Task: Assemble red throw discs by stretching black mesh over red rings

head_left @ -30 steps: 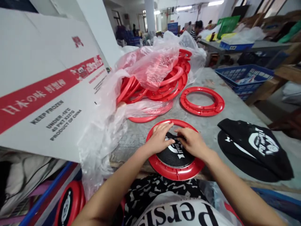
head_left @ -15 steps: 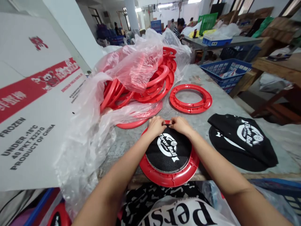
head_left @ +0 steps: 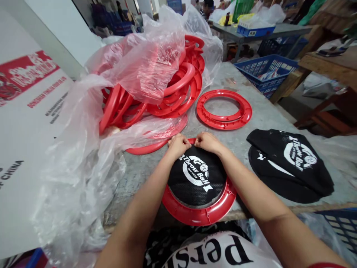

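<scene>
A round black fabric disc [head_left: 192,175] printed "Throw Ball" in white lies over the opening of a red plastic ring [head_left: 199,216] at the table's near edge. My left hand [head_left: 178,145] pinches the disc's far edge, left of its middle. Close beside it, my right hand [head_left: 209,143] pinches the same edge a little to the right. Both hands rest at the ring's far rim, and the fingertips partly hide what they grip. The near part of the ring shows bare below the fabric.
Another red ring [head_left: 224,110] lies beyond my hands. More printed black discs [head_left: 290,165] are stacked at right. A pile of red rings [head_left: 184,89] under clear plastic film [head_left: 142,63] fills the left, beside a white carton [head_left: 25,149]. A blue crate [head_left: 267,72] stands past the table.
My view has tipped down and shifted slightly. Both hands stay at the fabric disc's far edge, still pinching it, with little movement against the ring.
</scene>
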{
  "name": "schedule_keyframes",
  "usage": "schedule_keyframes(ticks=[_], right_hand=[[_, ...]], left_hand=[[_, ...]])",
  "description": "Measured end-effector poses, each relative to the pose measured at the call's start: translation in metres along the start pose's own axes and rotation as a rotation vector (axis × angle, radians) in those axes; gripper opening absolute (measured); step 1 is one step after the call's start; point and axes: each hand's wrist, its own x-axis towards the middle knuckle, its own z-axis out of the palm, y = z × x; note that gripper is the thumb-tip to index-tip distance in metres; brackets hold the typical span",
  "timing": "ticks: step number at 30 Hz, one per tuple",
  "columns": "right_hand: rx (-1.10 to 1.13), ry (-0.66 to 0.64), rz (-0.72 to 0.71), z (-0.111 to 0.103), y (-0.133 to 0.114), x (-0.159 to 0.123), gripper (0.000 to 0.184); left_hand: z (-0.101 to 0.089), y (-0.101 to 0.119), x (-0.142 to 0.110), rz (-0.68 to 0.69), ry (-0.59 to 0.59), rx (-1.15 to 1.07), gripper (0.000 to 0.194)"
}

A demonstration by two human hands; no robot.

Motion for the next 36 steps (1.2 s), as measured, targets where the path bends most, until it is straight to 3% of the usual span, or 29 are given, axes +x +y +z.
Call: schedule_keyframes(ticks=[14, 36], right_hand=[[0.04, 0.134, 0.018, 0.01, 0.001, -0.005, 0.014], [-0.082, 0.156, 0.033, 0.015, -0.001, -0.004, 0.017]], left_hand=[[0.008, -0.001, -0.005, -0.005, 0.08, 0.022, 0.008], [0.008, 0.006, -0.007, -0.02, 0.101, 0.116, 0.014]])
